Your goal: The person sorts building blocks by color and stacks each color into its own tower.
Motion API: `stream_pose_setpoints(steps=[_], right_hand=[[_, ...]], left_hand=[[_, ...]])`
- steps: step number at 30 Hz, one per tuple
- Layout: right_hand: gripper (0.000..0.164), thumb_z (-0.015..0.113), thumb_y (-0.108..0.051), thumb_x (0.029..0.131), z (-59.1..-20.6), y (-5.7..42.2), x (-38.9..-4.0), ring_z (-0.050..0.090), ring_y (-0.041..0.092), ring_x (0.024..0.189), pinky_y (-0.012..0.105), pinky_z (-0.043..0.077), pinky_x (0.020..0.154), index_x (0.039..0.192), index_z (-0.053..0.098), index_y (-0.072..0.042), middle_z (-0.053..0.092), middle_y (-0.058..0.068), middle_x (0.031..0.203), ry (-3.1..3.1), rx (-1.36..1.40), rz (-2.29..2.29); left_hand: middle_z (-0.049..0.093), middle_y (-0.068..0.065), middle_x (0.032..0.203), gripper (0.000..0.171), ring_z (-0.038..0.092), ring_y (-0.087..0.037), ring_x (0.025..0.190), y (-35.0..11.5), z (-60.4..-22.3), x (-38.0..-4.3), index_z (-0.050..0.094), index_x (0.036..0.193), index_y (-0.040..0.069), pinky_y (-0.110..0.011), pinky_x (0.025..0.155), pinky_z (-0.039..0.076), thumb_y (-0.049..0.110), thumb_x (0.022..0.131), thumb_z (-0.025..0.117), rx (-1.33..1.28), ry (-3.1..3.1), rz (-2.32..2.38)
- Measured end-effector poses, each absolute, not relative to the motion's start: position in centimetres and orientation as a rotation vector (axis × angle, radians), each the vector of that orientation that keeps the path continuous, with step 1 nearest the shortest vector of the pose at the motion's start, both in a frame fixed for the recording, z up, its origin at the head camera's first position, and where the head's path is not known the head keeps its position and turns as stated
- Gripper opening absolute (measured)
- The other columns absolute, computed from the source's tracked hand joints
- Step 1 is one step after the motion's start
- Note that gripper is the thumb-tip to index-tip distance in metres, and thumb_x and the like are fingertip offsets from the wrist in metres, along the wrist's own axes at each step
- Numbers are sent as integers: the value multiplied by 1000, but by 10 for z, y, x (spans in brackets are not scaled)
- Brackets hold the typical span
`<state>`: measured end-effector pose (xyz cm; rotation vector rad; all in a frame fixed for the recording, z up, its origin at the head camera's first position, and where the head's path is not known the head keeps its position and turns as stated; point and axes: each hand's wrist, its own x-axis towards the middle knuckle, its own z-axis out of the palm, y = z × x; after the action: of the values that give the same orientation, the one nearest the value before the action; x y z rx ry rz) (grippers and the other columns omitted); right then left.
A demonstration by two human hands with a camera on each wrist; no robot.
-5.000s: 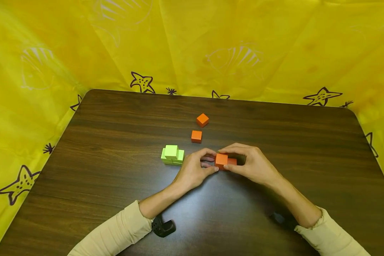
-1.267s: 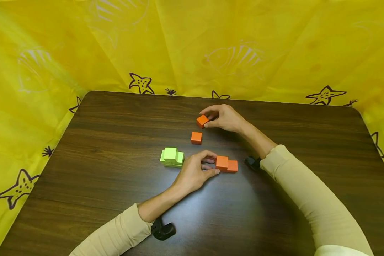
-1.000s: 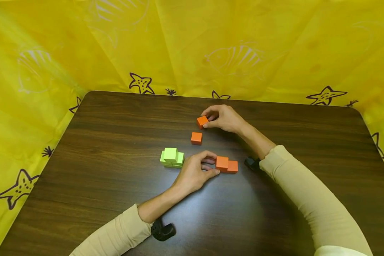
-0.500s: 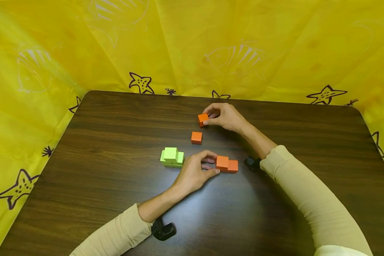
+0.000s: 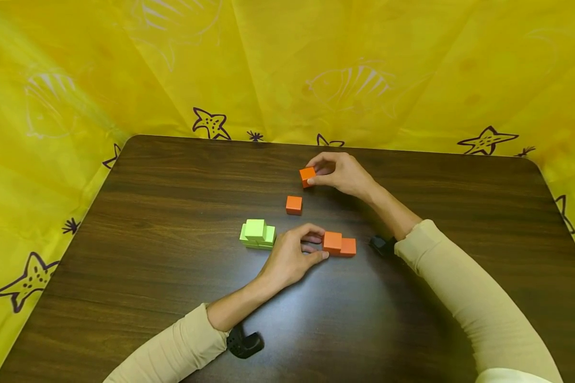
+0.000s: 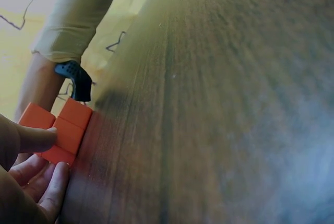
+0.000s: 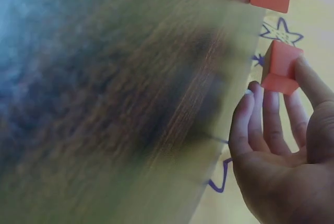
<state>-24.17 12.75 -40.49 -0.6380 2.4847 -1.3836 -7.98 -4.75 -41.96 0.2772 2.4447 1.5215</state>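
Observation:
Near the back of the table my right hand [image 5: 342,173] pinches an orange cube [image 5: 307,175] between thumb and fingers. The right wrist view shows this cube [image 7: 284,59] at the thumb and fingertips, apparently off the table. My left hand [image 5: 289,255] holds the left end of a small orange block stack [image 5: 333,242], thumb in front and index finger behind. One block sits on top at the left, with the lower layer reaching out to the right. In the left wrist view, the thumb rests on the orange blocks [image 6: 70,130].
A loose orange cube [image 5: 294,205] lies between the two hands. Left of the left hand stands a stack of light green blocks [image 5: 256,230]. The dark wood table [image 5: 172,186] backs onto a yellow patterned sheet [image 5: 287,64]. Black devices hang at both wrists.
From the orange stack, my right hand has gone to the far orange cube and taken hold of it. The cube has turned and shifted slightly right and back. The left hand stays put.

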Motion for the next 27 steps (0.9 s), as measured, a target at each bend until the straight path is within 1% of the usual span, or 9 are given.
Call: stream_pose_setpoints(steps=[4,10,14,19,24,27], right_hand=[[33,82,-25,84,-405,128,-239,66,17,96,33,53,82,114,72,-15,67,4,108,2481,-643,-1408],[35,83,-27,83,-402,131,-233,66,17,97,34,53,81,115,72,-16,68,3,110,2460,-630,-1465],[35,82,-24,84,-398,133,-230,65,19,99,35,54,84,116,71,-14,68,4,113,2458,-609,-1516],[35,80,-15,86,-381,134,-218,65,22,102,36,54,89,118,69,-8,68,8,115,2451,-597,-1572],[33,78,-7,86,-357,134,-199,65,26,100,36,54,88,117,67,1,68,14,112,2460,-654,-1604],[33,77,-4,86,-352,135,-192,63,27,99,35,53,87,116,67,3,67,16,112,2478,-681,-1606]], left_hand=[[72,-4,105,36,70,-9,83,-48,-420,-79,68,116,11,-23,75,57,11,83,81,280,2440,1527],[72,-4,105,34,70,-9,83,-49,-422,-78,68,116,11,-22,75,57,11,84,81,284,2431,1523],[72,-4,105,34,70,-9,82,-48,-422,-79,68,116,12,-22,74,57,11,84,81,293,2439,1529],[72,-4,105,34,70,-8,82,-49,-422,-80,68,116,12,-22,74,57,11,84,81,295,2441,1532],[72,-5,106,35,70,-9,82,-48,-421,-80,68,117,12,-22,74,57,11,84,81,294,2451,1521],[72,-4,106,36,70,-9,82,-48,-421,-80,68,117,12,-22,74,57,11,84,81,292,2453,1516]])
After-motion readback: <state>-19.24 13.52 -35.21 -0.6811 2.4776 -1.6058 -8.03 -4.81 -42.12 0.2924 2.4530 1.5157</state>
